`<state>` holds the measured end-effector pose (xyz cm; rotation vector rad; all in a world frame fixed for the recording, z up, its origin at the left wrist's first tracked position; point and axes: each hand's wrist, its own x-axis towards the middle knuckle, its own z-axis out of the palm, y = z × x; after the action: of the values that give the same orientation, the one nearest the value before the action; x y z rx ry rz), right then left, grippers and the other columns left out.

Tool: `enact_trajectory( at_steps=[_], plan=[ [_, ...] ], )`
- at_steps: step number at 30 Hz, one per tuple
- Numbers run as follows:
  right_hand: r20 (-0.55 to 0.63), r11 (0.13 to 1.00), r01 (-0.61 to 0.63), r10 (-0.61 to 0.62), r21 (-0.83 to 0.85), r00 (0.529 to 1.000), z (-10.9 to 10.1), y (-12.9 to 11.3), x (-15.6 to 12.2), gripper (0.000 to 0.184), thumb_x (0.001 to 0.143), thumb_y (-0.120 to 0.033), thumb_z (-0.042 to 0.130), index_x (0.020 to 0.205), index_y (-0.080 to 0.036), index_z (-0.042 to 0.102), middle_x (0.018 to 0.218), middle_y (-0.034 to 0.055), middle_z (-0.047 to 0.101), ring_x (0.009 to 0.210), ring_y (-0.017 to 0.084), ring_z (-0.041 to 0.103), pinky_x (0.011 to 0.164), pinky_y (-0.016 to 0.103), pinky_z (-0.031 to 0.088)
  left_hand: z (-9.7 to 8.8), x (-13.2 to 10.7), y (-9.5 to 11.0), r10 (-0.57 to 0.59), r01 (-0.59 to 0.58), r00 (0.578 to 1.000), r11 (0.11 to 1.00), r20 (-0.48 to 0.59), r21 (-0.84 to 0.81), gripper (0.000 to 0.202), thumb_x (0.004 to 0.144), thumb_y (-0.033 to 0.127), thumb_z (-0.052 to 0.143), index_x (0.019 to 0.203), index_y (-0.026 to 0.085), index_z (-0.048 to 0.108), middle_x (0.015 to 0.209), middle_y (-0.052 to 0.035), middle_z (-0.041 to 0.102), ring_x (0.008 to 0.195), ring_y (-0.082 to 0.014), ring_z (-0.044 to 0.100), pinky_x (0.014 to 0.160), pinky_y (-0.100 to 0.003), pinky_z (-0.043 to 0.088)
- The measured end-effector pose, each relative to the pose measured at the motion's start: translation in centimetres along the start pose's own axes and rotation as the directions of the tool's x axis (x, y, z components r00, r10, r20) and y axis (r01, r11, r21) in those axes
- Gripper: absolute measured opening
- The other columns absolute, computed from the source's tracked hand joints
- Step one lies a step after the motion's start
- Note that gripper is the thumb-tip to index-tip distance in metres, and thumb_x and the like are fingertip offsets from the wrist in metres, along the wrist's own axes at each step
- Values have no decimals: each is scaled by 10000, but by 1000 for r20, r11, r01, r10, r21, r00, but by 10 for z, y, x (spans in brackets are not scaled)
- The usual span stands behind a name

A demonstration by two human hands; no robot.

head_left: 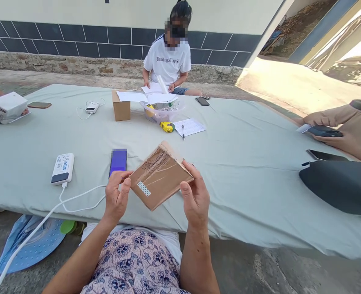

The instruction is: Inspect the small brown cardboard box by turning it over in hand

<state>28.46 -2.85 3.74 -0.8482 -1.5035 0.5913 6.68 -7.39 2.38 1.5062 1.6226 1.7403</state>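
Note:
Between my two hands is a brown cardboard box [160, 175], tilted above the table edge, with clear tape over its creased top end and a small patterned sticker [144, 188] on its face. My left hand [117, 196] pinches the box's left corner between thumb and fingers. On the opposite side, my right hand [196, 198] grips the right corner, thumb in front and fingers behind. Just beyond my left hand lies a phone [118, 160] with a blue screen. A white power bank [63, 168] with a white cable plugged in rests farther left.
A pale green cloth [244, 179] covers the table. Beyond the box are a yellow tape measure [167, 127], a pen [183, 131], a plastic basket [163, 112] and another cardboard box [122, 109]. A dark bag [339, 185] lies right. Co-workers sit across [168, 61] and at both sides.

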Motion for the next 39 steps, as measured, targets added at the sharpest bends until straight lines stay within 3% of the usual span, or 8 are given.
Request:
enact_trajectory(
  at_steps=[2, 5, 10, 18, 22, 31, 36, 39],
  plan=[
    [42, 999, 42, -42, -2, 998, 0, -1, 1, 412, 1018, -417, 598, 1389, -241, 626, 1458, 142, 622, 1350, 274, 604, 870, 326, 617, -5, 4, 6, 121, -112, 991, 982, -50, 154, 496, 1006, 596, 487, 1083, 173, 734, 1090, -120, 671, 1088, -255, 627, 970, -407, 522],
    [171, 989, 145, -139, -27, 975, 0, -6, 1, 407, 1006, -433, 625, 1366, -242, 637, 1438, 144, 634, 1362, 283, 599, 929, 357, 617, -11, 10, 21, 176, -179, 984, 968, 28, 175, 569, 1012, 618, 463, 1300, 165, 652, 1289, -154, 654, 1241, -283, 596, 1074, -443, 483],
    [332, 971, 236, -209, -44, 920, 5, -14, -1, 428, 998, -446, 637, 1390, -275, 619, 1444, 139, 630, 1340, 288, 620, 973, 407, 620, -11, 18, 46, -2, -12, 977, 998, 212, 61, 731, 930, 697, 569, 1460, 194, 534, 1414, -149, 631, 1279, -311, 619, 1103, -443, 481],
    [361, 974, 221, -186, -58, 914, 10, -10, -2, 404, 994, -455, 638, 1348, -260, 643, 1432, 152, 631, 1314, 298, 633, 947, 415, 625, 1, 9, 35, -98, 101, 988, 995, 123, -17, 440, 936, 506, 661, 1286, 242, 645, 1419, -89, 650, 1288, -269, 625, 1120, -407, 482],
    [351, 981, 192, -177, -8, 920, 11, -7, -1, 377, 997, -441, 638, 1331, -268, 648, 1433, 142, 627, 1295, 285, 637, 909, 383, 619, -1, 6, 30, -133, 145, 983, 985, 126, -93, 423, 951, 512, 646, 1274, 239, 666, 1439, -89, 645, 1305, -268, 624, 1142, -407, 473],
    [322, 989, 142, -146, 35, 935, 13, -6, -2, 378, 1005, -472, 607, 1309, -256, 667, 1425, 149, 627, 1250, 290, 648, 777, 337, 600, -1, 3, 24, -75, 85, 993, 989, 87, -117, 384, 1003, 484, 565, 1252, 222, 696, 1410, -86, 675, 1343, -247, 614, 1165, -398, 477],
    [305, 986, 167, -164, 15, 938, 11, -11, -4, 345, 997, -425, 634, 1306, -275, 665, 1404, 139, 631, 1226, 276, 650, 712, 302, 589, -2, -1, 24, -84, 111, 986, 976, 147, -188, 409, 1014, 495, 545, 1299, 226, 663, 1448, -94, 635, 1375, -259, 577, 1182, -398, 451],
    [329, 973, 223, -192, -57, 925, 9, -17, -5, 365, 983, -412, 660, 1323, -280, 654, 1393, 145, 626, 1211, 280, 658, 701, 312, 601, 0, -5, 23, -112, 161, 970, 960, 214, -227, 564, 963, 546, 620, 1431, 242, 534, 1461, -115, 598, 1325, -284, 599, 1105, -404, 506]
  ],
)
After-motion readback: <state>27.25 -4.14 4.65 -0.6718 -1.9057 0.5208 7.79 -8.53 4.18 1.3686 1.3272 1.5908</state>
